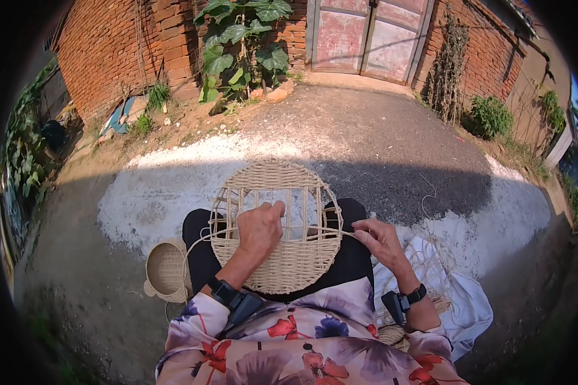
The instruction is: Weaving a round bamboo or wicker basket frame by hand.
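A round, tan woven basket piece (289, 266) rests on my lap, with tight weave at its top and bottom and bare upright ribs across the middle. My left hand (261, 226) is closed over the left part of those ribs, at the upper edge of the lower weave; its fingertips are hidden. To the right of the rim, my right hand (381, 242) pinches a thin tan cord (347, 233) between thumb and fingers. This cord runs from the basket's right side. Another loop of cord (196, 239) hangs off the left side.
A small woven basket (167, 269) lies on the ground by my left leg. Beside my right leg, a white cloth sack (470, 308) carries loose tangled cord (435, 264). Farther off are a leafy plant (241, 38), brick walls (122, 51) and a faded red double door (340, 38).
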Demonstrator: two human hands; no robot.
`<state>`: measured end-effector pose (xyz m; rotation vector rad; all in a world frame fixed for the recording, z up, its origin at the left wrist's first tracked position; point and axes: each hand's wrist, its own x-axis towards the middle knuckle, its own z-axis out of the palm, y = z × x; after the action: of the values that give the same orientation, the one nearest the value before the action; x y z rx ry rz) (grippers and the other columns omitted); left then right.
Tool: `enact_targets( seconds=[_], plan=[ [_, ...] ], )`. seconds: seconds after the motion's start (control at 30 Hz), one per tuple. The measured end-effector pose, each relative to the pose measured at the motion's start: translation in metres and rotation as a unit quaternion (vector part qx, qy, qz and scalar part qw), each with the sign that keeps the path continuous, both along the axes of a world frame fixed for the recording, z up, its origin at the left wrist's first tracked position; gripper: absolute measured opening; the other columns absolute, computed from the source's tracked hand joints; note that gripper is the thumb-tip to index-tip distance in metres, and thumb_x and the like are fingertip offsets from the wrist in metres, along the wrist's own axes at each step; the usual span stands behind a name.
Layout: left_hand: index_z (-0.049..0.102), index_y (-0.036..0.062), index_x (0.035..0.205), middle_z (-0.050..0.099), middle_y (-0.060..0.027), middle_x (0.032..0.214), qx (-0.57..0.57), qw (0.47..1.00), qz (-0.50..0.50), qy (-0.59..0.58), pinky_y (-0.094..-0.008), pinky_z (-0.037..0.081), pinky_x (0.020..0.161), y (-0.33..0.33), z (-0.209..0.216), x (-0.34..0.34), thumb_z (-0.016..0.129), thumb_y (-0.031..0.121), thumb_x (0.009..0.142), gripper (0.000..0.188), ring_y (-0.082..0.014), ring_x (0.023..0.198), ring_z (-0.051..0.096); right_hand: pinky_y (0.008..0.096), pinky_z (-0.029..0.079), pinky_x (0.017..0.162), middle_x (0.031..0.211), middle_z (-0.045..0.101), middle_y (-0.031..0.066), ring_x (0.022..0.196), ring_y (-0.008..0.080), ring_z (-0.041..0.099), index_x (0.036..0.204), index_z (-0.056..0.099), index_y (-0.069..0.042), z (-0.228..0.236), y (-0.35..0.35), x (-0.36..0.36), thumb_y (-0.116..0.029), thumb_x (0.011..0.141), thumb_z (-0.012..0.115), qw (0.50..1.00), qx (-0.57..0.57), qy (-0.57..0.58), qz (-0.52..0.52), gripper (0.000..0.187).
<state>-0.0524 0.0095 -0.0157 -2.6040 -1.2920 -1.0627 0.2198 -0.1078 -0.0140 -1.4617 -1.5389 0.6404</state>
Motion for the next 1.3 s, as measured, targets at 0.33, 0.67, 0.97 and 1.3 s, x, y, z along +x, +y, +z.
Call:
enact_targets(
  seconds=[0.33, 0.67, 0.97, 1.3],
  plan=[
    [0.060, 0.0104, 0.079, 0.059, -0.0105, 0.064, -0.008, 1.000, -0.016, 0.023, -0.0458, 0.045, 0.050, -0.001, 0.001, 0.006, 0.057, 0.008, 0.082, 0.005, -0.0332, 0.056, 0.061, 0.0391, 0.050, 0.067, 0.080, 0.064, 0.0127, 0.074, 0.0308, 0.065, 0.095, 0.064, -0.004, -0.022, -0.002, -0.005, -0.015, 0.091, 0.062, 0.987, 0.032, -0.137, -0.082, 0.012],
    [0.063, 0.0105, 0.082, 0.065, -0.0127, 0.072, -0.027, 0.999, -0.011, 0.035, -0.0448, 0.048, 0.057, 0.002, 0.011, 0.005, 0.057, 0.004, 0.082, 0.009, -0.0337, 0.063, 0.064, 0.0446, 0.048, 0.067, 0.082, 0.061, 0.0150, 0.076, 0.0360, 0.063, 0.088, 0.061, -0.005, -0.028, -0.005, -0.012, -0.015, 0.089, 0.062, 0.977, 0.103, -0.169, -0.080, 0.010],
    [0.060, 0.0116, 0.081, 0.061, -0.0103, 0.069, 0.003, 1.000, -0.009, 0.026, -0.0456, 0.046, 0.054, 0.003, 0.006, -0.002, 0.058, 0.006, 0.082, 0.006, -0.0331, 0.061, 0.062, 0.0499, 0.047, 0.073, 0.090, 0.063, 0.0187, 0.084, 0.0403, 0.062, 0.093, 0.061, -0.004, -0.102, -0.062, 0.173, -0.013, 0.086, 0.062, 0.876, -0.069, -0.311, -0.361, 0.011],
    [0.061, 0.0097, 0.083, 0.064, -0.0141, 0.073, -0.030, 0.998, -0.002, 0.062, -0.0450, 0.047, 0.058, -0.003, 0.015, 0.003, 0.056, 0.003, 0.081, 0.009, -0.0345, 0.063, 0.063, 0.0390, 0.038, 0.078, 0.087, 0.059, 0.0076, 0.092, 0.0266, 0.056, 0.096, 0.066, -0.010, -0.037, 0.018, 0.000, -0.020, 0.089, 0.060, 0.978, 0.135, -0.156, -0.034, 0.013]
  ],
)
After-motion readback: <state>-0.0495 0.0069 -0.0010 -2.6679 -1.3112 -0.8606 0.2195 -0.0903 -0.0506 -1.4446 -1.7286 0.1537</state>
